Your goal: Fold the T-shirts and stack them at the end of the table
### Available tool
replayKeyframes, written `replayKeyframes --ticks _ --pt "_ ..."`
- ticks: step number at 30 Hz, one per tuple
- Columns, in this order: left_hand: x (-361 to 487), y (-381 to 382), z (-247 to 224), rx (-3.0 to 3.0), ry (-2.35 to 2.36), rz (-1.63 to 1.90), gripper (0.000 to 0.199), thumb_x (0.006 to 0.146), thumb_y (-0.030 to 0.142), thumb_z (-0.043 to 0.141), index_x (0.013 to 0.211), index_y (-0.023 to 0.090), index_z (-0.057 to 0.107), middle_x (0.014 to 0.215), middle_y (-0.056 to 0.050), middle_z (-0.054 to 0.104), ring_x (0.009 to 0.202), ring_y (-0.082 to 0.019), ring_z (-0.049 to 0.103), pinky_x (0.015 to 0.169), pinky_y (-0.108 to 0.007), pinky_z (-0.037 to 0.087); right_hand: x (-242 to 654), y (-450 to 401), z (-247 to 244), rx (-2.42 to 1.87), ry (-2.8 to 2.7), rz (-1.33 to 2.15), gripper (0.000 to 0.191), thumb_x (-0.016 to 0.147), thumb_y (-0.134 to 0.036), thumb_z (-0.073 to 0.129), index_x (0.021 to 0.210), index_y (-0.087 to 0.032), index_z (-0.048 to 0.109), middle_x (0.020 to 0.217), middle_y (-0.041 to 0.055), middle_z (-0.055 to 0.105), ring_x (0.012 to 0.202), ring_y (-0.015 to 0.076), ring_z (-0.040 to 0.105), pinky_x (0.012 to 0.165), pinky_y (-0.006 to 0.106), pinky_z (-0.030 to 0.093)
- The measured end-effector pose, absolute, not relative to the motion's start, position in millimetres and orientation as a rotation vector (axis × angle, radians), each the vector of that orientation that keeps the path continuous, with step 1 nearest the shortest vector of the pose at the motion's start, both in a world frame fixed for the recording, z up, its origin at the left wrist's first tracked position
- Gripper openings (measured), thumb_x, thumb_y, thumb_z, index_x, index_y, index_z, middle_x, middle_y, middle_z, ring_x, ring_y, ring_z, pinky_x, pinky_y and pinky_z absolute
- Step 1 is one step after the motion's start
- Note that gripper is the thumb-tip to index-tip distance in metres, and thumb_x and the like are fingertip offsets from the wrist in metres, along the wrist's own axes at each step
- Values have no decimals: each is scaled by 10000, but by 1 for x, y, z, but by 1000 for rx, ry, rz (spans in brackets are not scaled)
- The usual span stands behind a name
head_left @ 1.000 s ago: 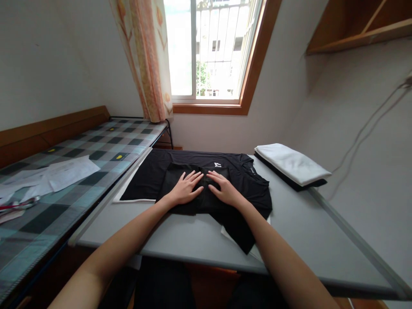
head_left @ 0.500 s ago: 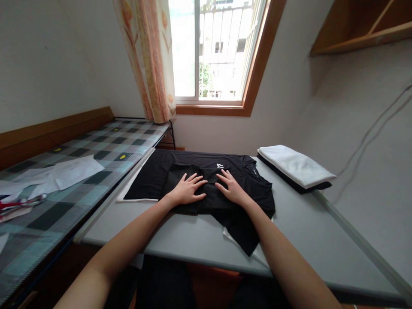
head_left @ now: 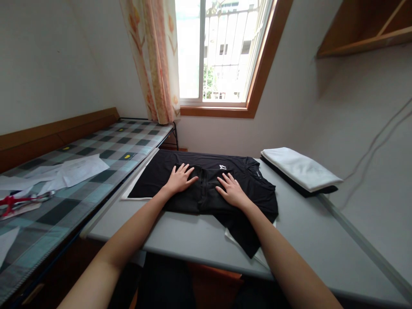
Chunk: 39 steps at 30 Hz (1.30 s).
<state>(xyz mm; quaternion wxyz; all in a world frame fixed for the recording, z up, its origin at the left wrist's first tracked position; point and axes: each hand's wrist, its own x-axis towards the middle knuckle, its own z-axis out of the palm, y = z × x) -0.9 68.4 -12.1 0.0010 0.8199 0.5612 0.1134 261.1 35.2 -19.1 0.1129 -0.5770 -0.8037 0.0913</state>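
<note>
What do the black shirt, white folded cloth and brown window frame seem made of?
Black shirt: probably thin knit, matte, given its fine creases. White folded cloth: matte textile, from its soft folds; fibre unclear. Brown window frame: likely wood, smooth-finished, judging by its colour.

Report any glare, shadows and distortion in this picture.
Head view: daylight washes out much of the window; head view: the black shirt is dark, its folds faint; head view: a soft shadow lies on the wall below the shelf; head view: the curtain slants, perhaps from wide-angle distortion.

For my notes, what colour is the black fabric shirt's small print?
The print on the shirt is white (head view).
</note>
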Motion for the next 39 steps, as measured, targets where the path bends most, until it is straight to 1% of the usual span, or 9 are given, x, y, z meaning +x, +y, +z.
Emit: replayKeyframes --ticks 4,7,10,13,16,18,23,33,39 --pt "-12 79 -15 2394 1893 216 743 835 784 345 1466 396 392 1604 -63 244 1451 -457 143 1102 -689 128 261 36 -22 -1673 -2335 276 595 953 -486 415 1457 -172 455 1585 121 279 1479 321 150 1162 536 212" --pt "-13 80 -16 2358 1887 194 772 799 821 348 1467 435 367 1618 -36 200 1445 -486 112 1098 -699 120 262 37 -25 -1633 -2306 288 582 942 -469 444 1433 -159 485 1570 129 315 1474 319 170 1158 526 231" --pt "-13 78 -16 2366 1890 209 766 813 808 347 1473 418 368 1613 -33 219 1451 -471 107 1114 -677 118 265 38 -25 -1583 -2221 254 567 932 -446 463 1409 -141 503 1531 150 384 1453 295 246 1146 472 275" --pt "-10 72 -13 2433 1914 298 703 887 714 350 1465 321 426 1585 -74 292 1457 -433 148 1135 -644 133 272 38 -18 -1714 -2017 181 545 931 -428 454 1376 -120 513 1438 179 489 1341 291 428 1078 426 362" --pt "0 59 -7 2538 1813 444 627 948 608 343 1446 246 460 1552 -91 361 1456 -373 212 1154 -599 167 281 36 -6 -1991 -1816 188 491 924 -448 448 1282 -133 564 1241 176 625 1154 308 575 963 442 426" --pt "11 48 -2 2624 1604 509 598 963 585 336 1452 257 441 1550 -65 369 1461 -318 230 1168 -557 188 287 36 0 -2126 -1766 266 444 917 -494 443 1159 -165 618 1095 149 686 1065 309 621 925 454 427" --pt "35 26 1 2802 1053 419 576 948 582 407 1458 313 415 1558 -39 358 1466 -258 238 1185 -511 178 289 35 5 -2184 -1822 361 398 919 -528 433 894 -202 661 976 113 722 1028 298 647 912 444 414" --pt "37 26 -6 2771 1044 480 446 917 533 515 1285 295 602 1412 -56 540 1378 -270 392 1169 -509 226 295 50 -15 -1925 -1630 495 411 805 -496 623 992 -137 697 1015 148 731 966 265 679 820 333 499" --pt "33 26 -3 2798 1061 449 397 913 482 540 1244 279 624 1405 -55 544 1366 -266 406 1152 -483 274 292 49 -13 -1796 -1775 701 367 848 -466 578 887 -118 688 903 129 733 859 244 686 753 317 514"
